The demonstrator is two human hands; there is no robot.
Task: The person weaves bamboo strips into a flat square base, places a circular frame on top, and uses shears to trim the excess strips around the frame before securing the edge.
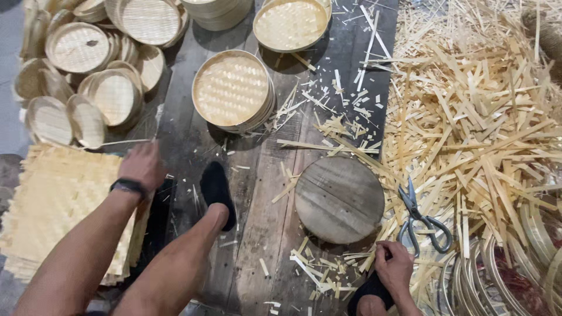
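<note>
My left hand reaches out to the left and rests at the edge of a stack of woven bamboo mats; a dark band sits on that wrist. My right hand is low at the bottom, fingers curled near loose bamboo strips, just below a pair of grey scissors. Whether it grips a strip is hard to tell. Between the hands lies a round wooden disc. My leg with a black sock stretches over the dark plank floor.
A stack of round woven bamboo trays stands ahead, another tray behind it. Many small trays pile up at the far left. A large heap of bamboo offcuts fills the right, with bamboo hoops at lower right.
</note>
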